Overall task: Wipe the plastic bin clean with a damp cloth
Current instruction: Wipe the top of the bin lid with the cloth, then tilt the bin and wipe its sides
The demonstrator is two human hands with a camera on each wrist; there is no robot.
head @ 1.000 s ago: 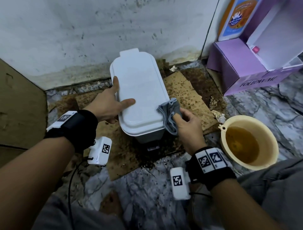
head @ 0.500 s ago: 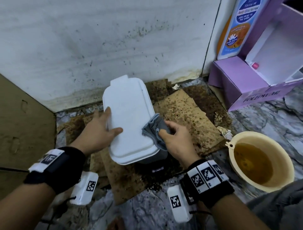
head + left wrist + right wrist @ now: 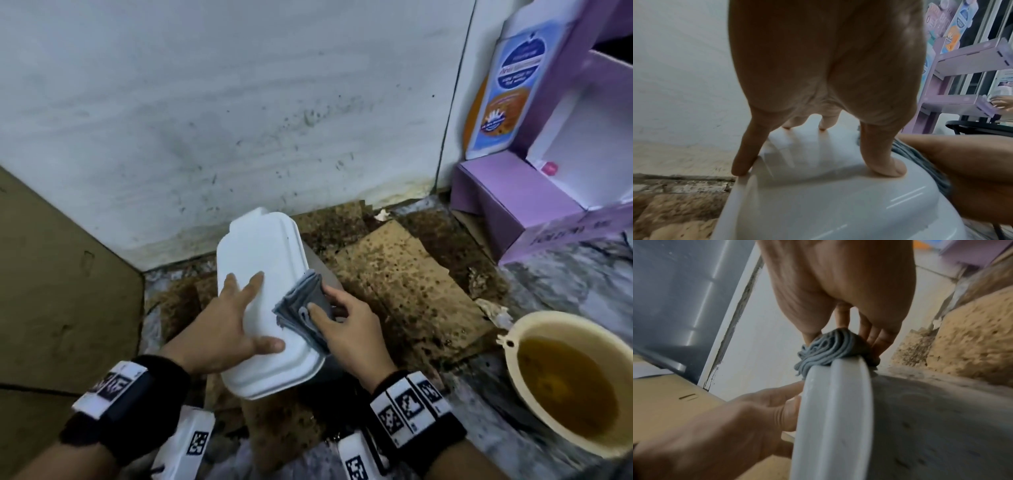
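Note:
A grey plastic bin [image 3: 322, 274] with a white lid [image 3: 263, 260] stands on stained cardboard by the wall. My left hand [image 3: 236, 318] lies flat on the lid [image 3: 818, 203] with straight spread fingers, thumb near the front. My right hand [image 3: 346, 325] pinches a folded grey cloth [image 3: 303, 308] over the lid's right rim. In the right wrist view the cloth [image 3: 828, 348] wraps over the rim [image 3: 834, 418], thumb on one side, fingers on the other. The bin's body is mostly hidden under the lid and hands.
A cream basin [image 3: 534, 329] of brownish water sits on the marble floor at the right. A purple cardboard box [image 3: 513, 192] and a bottle [image 3: 507, 85] stand at the back right. Brown board [image 3: 51, 291] leans at the left. Wall close behind.
The view shifted, bringing the wall more into frame. My right hand slid the cloth farther along the lid's right rim. My left hand moved further onto the lid top.

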